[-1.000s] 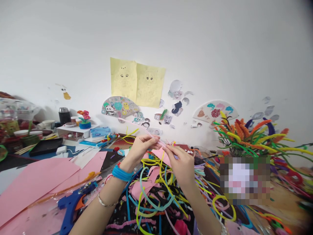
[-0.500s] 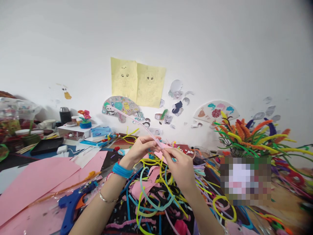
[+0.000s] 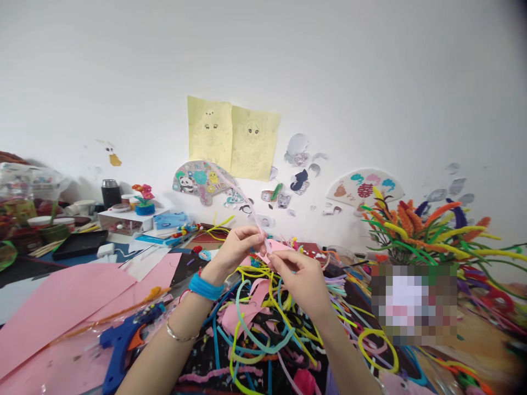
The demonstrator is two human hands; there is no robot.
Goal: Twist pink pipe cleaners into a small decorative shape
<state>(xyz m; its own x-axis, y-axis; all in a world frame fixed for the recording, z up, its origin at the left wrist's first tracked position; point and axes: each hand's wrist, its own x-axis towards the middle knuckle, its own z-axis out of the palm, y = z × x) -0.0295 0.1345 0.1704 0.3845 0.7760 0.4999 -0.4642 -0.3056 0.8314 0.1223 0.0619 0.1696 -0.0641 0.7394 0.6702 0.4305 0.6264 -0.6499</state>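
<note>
Since the earlier frame, the free end of the pale pink stem (image 3: 255,214) had swung up and to the right, to a steeper angle. The stem was off the bench (image 3: 480,359), in front of the wall, above loose coloured stems (image 3: 263,348). The left hand (image 3: 234,249) pinched it between thumb and fingertips, with the other fingers loosely curled. The right hand (image 3: 303,277) was closed at the thumb and index finger on its lower end, just beside the left fingertips. Whether the grip held 1 strand or 2 could not be told. The blue glue gun (image 3: 119,345) lay to the left, near the pink sheet (image 3: 69,291).

In judgement, good handling required 2 close pinch points, light and even finger pressure to avoid crushing the fuzz, and a long free end kept away from the loose stems.
</note>
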